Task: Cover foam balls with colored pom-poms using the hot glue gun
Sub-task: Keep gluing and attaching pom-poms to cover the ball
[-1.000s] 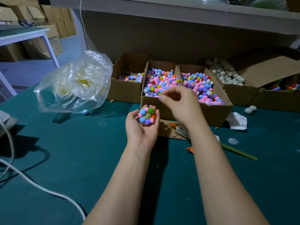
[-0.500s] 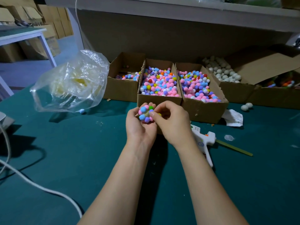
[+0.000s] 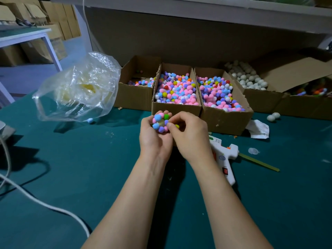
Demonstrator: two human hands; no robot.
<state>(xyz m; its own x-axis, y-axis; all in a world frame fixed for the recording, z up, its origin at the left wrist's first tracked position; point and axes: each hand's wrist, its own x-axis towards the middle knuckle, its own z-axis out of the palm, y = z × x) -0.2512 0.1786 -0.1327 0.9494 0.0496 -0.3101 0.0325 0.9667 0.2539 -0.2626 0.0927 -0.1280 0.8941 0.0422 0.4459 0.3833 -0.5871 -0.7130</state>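
Head view, two hands (image 3: 154, 139) (image 3: 190, 133) gripping one ball (image 3: 159, 123), one glue gun (image 3: 226, 155)

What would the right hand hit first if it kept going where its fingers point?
The pom-pom-covered ball gripped in the left hand; the right hand, pinching a yellow pom-pom, seems to touch it.

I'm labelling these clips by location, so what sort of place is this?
Probably a small craft workshop or piecework bench in a storeroom: open cardboard boxes of pom-poms, a box of white foam balls, and a hot glue gun lying on the green table, with stacked cartons behind.
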